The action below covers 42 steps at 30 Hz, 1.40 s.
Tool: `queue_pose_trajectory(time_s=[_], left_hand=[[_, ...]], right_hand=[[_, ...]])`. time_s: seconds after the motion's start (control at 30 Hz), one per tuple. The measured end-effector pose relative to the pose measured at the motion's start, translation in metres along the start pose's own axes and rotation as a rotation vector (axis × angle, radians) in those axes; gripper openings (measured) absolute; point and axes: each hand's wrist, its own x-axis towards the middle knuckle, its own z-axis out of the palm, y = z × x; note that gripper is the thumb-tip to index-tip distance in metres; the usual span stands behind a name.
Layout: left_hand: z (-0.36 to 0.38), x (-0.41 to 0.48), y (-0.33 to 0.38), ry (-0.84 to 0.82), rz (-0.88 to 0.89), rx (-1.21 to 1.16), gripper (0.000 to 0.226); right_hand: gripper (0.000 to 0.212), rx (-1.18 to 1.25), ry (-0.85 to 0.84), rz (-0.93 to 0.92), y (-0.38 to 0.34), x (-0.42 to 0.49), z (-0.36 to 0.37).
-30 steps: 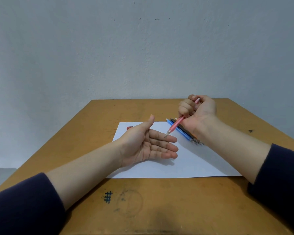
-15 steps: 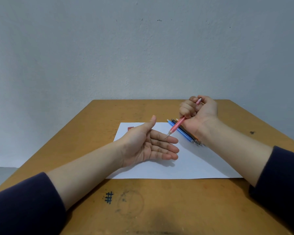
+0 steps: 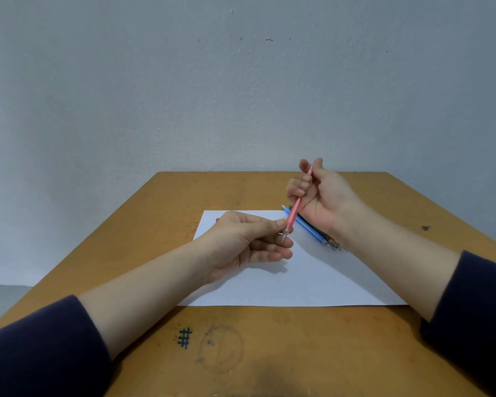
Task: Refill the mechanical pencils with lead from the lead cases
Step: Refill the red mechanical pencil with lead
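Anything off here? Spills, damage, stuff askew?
Nothing serious. The right hand holds the pink pencil tilted, tip down, the left hand pinching near its tip. Spare pencils lie bundled on the paper. Only oddity: an inked hash mark on the table, purely cosmetic. No spilled lead visible.

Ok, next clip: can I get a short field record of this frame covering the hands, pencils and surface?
right hand: grips pink pencil, which is tilted with its tip down toward the left
left hand: thumb and fingers pinch the pencil's tip end
spare pencils: blue and others, lying on paper by right wrist
paper: white sheet, flat on table
table: wooden, pen marks near front edge
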Motion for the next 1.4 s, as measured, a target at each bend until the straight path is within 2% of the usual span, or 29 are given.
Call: queue_pose_trajectory(time_s=[0.07,0.17,0.27,0.4,0.47,0.53,0.67,0.77,0.87,0.93,1.1,1.23,1.4], left_hand=[[-0.002,0.001,0.0,0.021,0.027,0.022,0.03],[-0.004,0.002,0.001,0.064,0.065,0.034,0.025],[-0.006,0.003,0.001,0.117,0.1,0.004,0.022],[-0.007,0.003,0.001,0.176,0.141,0.085,0.019],[-0.007,0.004,0.0,0.237,0.196,0.255,0.017],[-0.009,0.006,-0.002,0.306,0.288,0.528,0.015],[-0.016,0.009,-0.003,0.313,0.402,0.948,0.025],[-0.023,0.015,-0.009,0.269,0.36,1.224,0.052],[-0.029,0.022,-0.016,0.222,0.156,1.435,0.075],[-0.031,0.025,-0.017,0.197,0.072,1.439,0.078],[-0.035,0.027,-0.016,0.184,0.058,1.412,0.075],[-0.035,0.028,-0.016,0.176,0.05,1.437,0.075],[-0.035,0.027,-0.017,0.172,0.05,1.448,0.075]], right_hand=[[0.033,-0.096,-0.015,-0.013,0.002,0.0,0.0],[0.024,-0.379,-0.054,-0.058,-0.002,-0.003,-0.001],[0.027,-0.63,-0.105,-0.098,-0.004,-0.007,-0.002],[0.025,-0.735,-0.18,-0.093,-0.001,-0.01,-0.002],[0.018,-0.773,-0.151,-0.108,-0.001,-0.009,-0.003],[0.014,-0.847,-0.089,-0.116,-0.002,-0.006,-0.006],[0.01,-1.135,0.007,-0.133,-0.004,0.0,-0.017],[0.022,-1.54,0.032,-0.216,-0.006,0.007,-0.025],[0.03,-1.857,0.004,-0.293,-0.008,0.009,-0.027],[0.032,-1.956,-0.006,-0.295,-0.01,0.009,-0.027],[0.033,-2.118,0.017,-0.263,-0.01,0.01,-0.028],[0.031,-2.165,0.067,-0.259,-0.008,0.015,-0.032],[0.027,-2.182,0.046,-0.253,-0.009,0.014,-0.032]])
